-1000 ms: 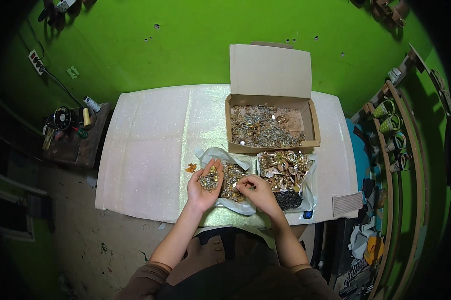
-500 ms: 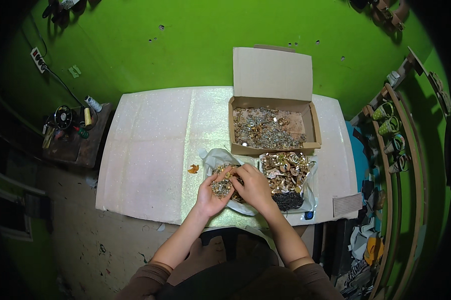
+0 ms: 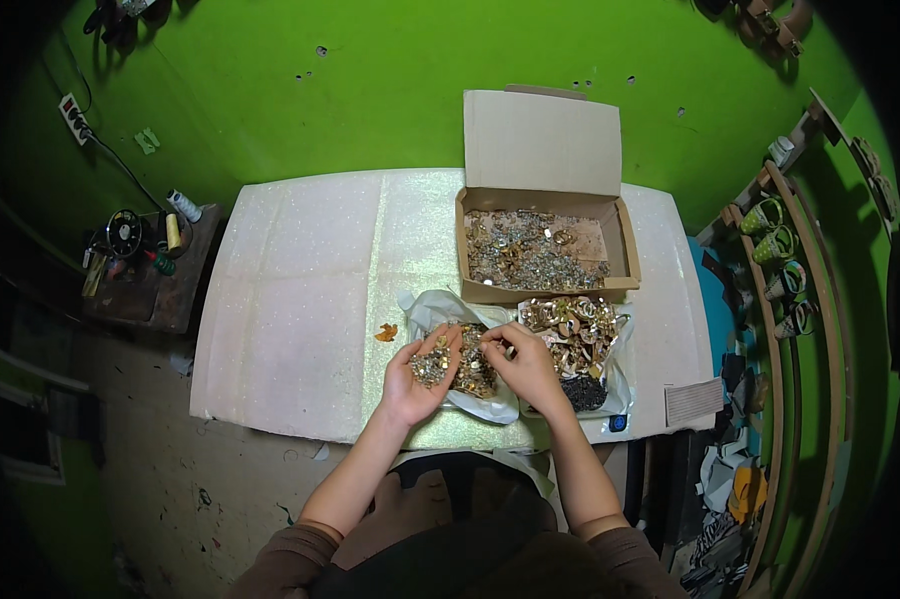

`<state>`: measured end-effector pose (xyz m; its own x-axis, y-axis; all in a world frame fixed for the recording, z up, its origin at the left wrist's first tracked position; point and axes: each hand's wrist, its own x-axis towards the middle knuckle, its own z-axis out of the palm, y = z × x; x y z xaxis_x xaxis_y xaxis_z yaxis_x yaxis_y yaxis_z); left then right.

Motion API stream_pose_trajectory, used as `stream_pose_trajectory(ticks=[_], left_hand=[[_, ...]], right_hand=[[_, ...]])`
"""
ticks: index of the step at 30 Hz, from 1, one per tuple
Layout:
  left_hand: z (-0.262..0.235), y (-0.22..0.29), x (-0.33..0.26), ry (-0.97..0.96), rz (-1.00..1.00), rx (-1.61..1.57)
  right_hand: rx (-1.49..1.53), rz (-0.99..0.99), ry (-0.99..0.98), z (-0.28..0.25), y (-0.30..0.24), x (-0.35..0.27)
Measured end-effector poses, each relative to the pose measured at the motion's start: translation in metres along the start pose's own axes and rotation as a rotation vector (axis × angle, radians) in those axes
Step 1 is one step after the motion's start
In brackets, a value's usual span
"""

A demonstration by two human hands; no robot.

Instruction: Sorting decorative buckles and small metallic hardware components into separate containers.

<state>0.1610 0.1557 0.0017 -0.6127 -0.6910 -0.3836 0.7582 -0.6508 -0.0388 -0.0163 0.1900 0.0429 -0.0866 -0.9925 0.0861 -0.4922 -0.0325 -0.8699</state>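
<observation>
Head view: looking down at my own two hands over a desk covered in a white, glittery sheet.
Left hand: palm up and cupped, fingers stretched out, with a little heap of shiny gold-and-silver bits sitting in it.
Right hand: palm down, thumb and index bent close together. Can't tell if I'm pinching anything, too small to see.
Near pile: a bunch of loose gold-toned and silvery pieces right between my hands, on a crinkled whitish plastic bag.
Pile on the right: chunkier gold and brown fittings, with a clump of tiny black pieces at the end nearest me.
Cardboard stash: brown rectangular cardboard box behind the piles, lid up, lots of small glittery bits across its bottom.
Stray: one orange-gold, leaf-like piece alone on the sheet, left of the plastic bag.
Right edge: a pale flat rectangular card by the corner nearest me.
Side table: yellow thread spool and white thread cone, off to my left.
</observation>
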Motion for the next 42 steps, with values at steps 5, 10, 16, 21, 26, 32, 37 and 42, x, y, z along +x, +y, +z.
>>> stream_pose_trajectory(ticks=[5, 10, 16, 21, 26, 32, 37, 42], left_hand=[[0.003, 0.01, -0.001, 0.009, 0.027, 0.016], [0.005, 0.01, -0.001, 0.017, 0.013, -0.004], [0.002, -0.001, 0.0, 0.006, -0.067, 0.011], [0.0, -0.008, 0.0, 0.039, -0.113, 0.096], [-0.003, -0.009, 0.0, 0.058, -0.125, 0.201], [-0.003, -0.006, 0.0, 0.065, -0.11, 0.143], [0.002, 0.003, -0.003, -0.006, -0.092, 0.019], [0.002, 0.006, -0.001, -0.007, -0.052, -0.07]], right_hand=[[0.023, 0.021, -0.068, -0.015, 0.005, -0.004], [0.043, -0.104, -0.118, -0.026, 0.007, -0.003], [-0.058, -0.006, -0.081, -0.013, 0.001, -0.001], [-0.187, -0.259, -0.051, 0.008, 0.01, 0.0], [-0.245, -0.224, -0.039, 0.013, 0.005, 0.002], [-0.092, -0.22, -0.044, 0.008, 0.008, 0.006], [-0.096, -0.054, -0.056, -0.009, 0.007, 0.004], [-0.111, -0.024, -0.048, -0.01, 0.01, -0.002]])
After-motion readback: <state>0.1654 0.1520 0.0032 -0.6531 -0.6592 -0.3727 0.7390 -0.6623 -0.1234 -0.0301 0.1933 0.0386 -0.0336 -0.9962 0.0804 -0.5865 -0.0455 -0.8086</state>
